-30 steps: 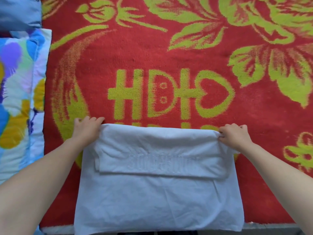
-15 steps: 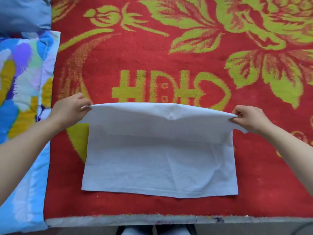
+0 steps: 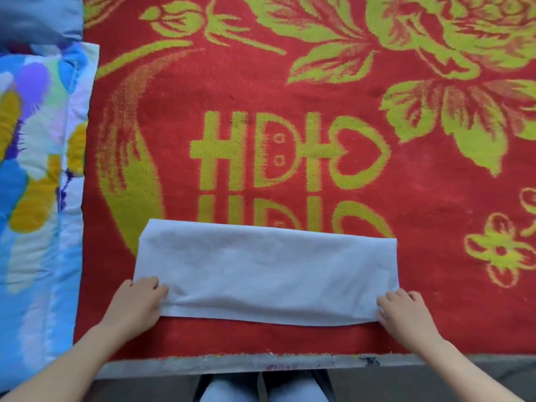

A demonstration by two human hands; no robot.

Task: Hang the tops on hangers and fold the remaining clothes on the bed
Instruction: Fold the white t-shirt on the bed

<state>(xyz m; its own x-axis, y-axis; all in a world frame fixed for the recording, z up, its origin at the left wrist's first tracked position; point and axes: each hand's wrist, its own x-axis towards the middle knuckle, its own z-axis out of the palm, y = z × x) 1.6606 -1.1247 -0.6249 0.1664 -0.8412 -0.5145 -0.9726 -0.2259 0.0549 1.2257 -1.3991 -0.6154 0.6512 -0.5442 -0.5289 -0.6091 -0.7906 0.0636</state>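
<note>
A pale white cotton garment, folded into a wide flat rectangle (image 3: 266, 271), lies on a red plush blanket with yellow-green flowers and lettering (image 3: 435, 198) that covers the bed. It sits toward 6 o'clock from the middle of the view, its long sides running from 9 to 3 o'clock and its far edge overlapping the lower row of letters. The left hand (image 3: 136, 303) is at the garment's 7 o'clock corner, fingers curled onto the cloth and pinching that corner. The right hand (image 3: 406, 314) is at the 5 o'clock corner, fingers bent over the near edge and gripping it. The near edge sags slightly between the two hands. At 9 o'clock a quilt printed in blue, yellow and purple patches (image 3: 37, 198) lies alongside the blanket, and a grey-blue pillow (image 3: 37, 15) shows at 10 o'clock. The grey bed edge (image 3: 232, 362) runs across at 6 o'clock.
</note>
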